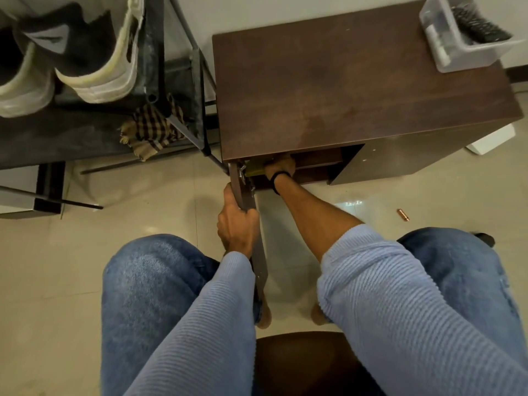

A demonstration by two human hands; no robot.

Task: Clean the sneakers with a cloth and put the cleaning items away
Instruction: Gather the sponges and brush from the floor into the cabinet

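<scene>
the left grip [237, 224] is curled round the edge of the open cabinet door [260, 264], near the centre. the right grip [281, 167] reaches into the cabinet [357, 90] opening, beside a yellow item [254, 170]. its fingers are hidden, so i cannot tell whether it holds anything. the 2 sneakers [94, 52] stand on the rack [57, 138] at far left. the checked cloth [154, 127] lies crumpled on the rack to their right. a clear box [463, 57] holding a brush [483, 27] sits on the cabinet's far right corner.
</scene>
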